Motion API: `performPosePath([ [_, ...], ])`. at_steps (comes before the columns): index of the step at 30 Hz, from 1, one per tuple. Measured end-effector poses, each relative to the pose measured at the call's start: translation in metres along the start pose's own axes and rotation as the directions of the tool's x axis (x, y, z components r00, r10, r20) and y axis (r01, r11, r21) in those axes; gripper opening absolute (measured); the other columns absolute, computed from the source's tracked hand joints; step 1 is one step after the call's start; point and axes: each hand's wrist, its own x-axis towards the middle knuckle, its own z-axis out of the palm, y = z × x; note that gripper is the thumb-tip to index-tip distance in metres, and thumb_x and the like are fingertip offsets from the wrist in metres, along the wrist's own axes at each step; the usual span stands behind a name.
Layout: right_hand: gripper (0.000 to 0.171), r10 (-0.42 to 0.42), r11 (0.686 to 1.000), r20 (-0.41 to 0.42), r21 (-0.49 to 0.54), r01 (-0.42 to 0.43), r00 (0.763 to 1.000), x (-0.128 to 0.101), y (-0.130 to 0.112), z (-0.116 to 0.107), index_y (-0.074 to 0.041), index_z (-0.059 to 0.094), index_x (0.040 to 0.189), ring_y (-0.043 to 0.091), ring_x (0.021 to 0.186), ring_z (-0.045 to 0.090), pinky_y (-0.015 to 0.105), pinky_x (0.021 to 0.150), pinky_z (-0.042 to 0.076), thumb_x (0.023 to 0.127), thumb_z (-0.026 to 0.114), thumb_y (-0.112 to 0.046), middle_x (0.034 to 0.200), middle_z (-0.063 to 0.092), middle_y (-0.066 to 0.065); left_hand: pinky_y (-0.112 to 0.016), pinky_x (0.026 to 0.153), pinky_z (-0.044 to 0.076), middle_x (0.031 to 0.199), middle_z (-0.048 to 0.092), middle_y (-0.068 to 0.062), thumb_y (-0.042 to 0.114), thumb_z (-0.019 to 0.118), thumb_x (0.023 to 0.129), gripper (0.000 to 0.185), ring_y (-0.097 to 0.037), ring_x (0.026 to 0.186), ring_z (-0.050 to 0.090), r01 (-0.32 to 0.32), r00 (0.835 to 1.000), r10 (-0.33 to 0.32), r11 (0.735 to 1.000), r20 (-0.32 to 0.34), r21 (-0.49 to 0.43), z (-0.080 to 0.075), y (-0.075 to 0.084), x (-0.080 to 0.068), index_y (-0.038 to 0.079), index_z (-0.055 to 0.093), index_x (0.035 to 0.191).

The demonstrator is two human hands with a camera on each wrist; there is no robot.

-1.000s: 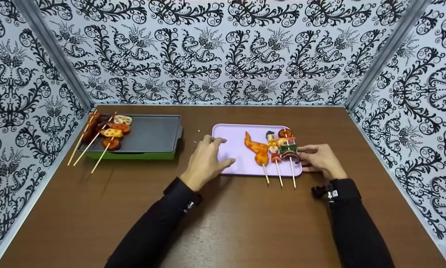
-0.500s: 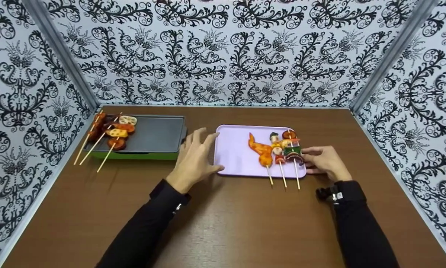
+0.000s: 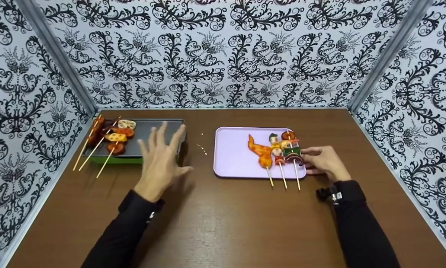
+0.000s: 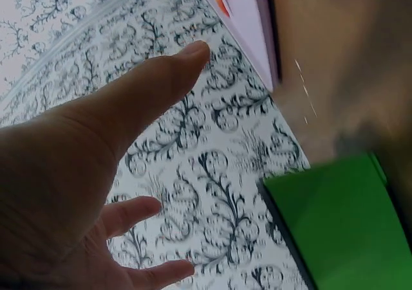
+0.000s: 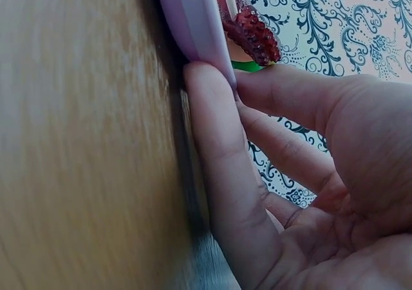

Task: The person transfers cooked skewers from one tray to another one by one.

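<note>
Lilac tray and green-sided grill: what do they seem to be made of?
Lilac tray: probably smooth plastic, judging by its even colour and rounded, moulded-looking rim. Green-sided grill: its walls look like plastic, flat and uniformly green; its dark grey top looks matt, but I can't tell coated metal from plastic.

Grill point(image 3: 144, 127) L, tray point(image 3: 232, 156) R, skewers point(image 3: 265, 160) on ea.

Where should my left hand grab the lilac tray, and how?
Probably the left short edge of the lilac tray, coming from the left and pinching the raised rim. The skewers lie toward its right end, leaving that edge bare, and your right hand pinches the opposite edge.
</note>
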Motion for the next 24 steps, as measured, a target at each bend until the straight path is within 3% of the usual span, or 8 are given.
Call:
performPosePath([
  [6, 0.045, 0.009, 1.0, 0.0, 0.002, -0.009, 1.0, 0.001, 0.001, 0.0, 0.002, 0.061, 0.141, 0.027, 0.088, 0.076, 0.043, 0.077, 0.064, 0.101, 0.071, -0.016, 0.112, 0.074, 0.021, -0.076, 0.112, -0.01, 0.171, 0.009, -0.027, 0.04, 0.105, 0.054, 0.139, -0.056, 0.154, 0.009, 0.06, 0.998, -0.06, 0.998, -0.03, 0.007, -0.013, -0.027, -0.008, 0.029, 0.025, 0.167],
  [12, 0.044, -0.011, 1.0, -0.014, 0.008, 0.011, 1.0, 0.001, -0.001, 0.0, 0.003, 0.062, 0.141, 0.026, 0.085, 0.076, 0.043, 0.074, 0.064, 0.1, 0.071, -0.013, 0.108, 0.075, 0.019, -0.079, 0.111, -0.008, 0.169, 0.009, -0.031, 0.039, 0.105, 0.056, 0.137, -0.06, 0.152, 0.01, 0.102, 0.994, -0.102, 0.995, -0.042, -0.005, -0.026, -0.053, -0.013, 0.024, 0.026, 0.166],
  [20, 0.042, -0.023, 1.0, -0.012, 0.002, 0.023, 1.0, 0.003, 0.002, 0.0, 0.001, 0.064, 0.139, 0.027, 0.083, 0.076, 0.043, 0.074, 0.064, 0.1, 0.071, -0.012, 0.108, 0.074, 0.019, -0.084, 0.111, 0.014, 0.165, 0.017, -0.035, 0.039, 0.102, 0.062, 0.132, -0.067, 0.141, 0.025, 0.224, 0.975, -0.224, 0.974, 0.001, 0.025, -0.044, -0.083, -0.021, 0.025, 0.024, 0.167],
  [24, 0.041, -0.012, 1.0, -0.016, 0.001, 0.012, 1.0, 0.002, 0.003, -0.001, 0.001, 0.064, 0.139, 0.028, 0.085, 0.076, 0.044, 0.075, 0.064, 0.1, 0.07, -0.011, 0.111, 0.074, 0.021, -0.082, 0.102, 0.032, 0.157, 0.025, -0.042, 0.037, 0.101, 0.066, 0.127, -0.069, 0.13, 0.034, 0.267, 0.963, -0.268, 0.962, 0.014, 0.055, -0.05, -0.092, -0.024, 0.02, 0.025, 0.167],
])
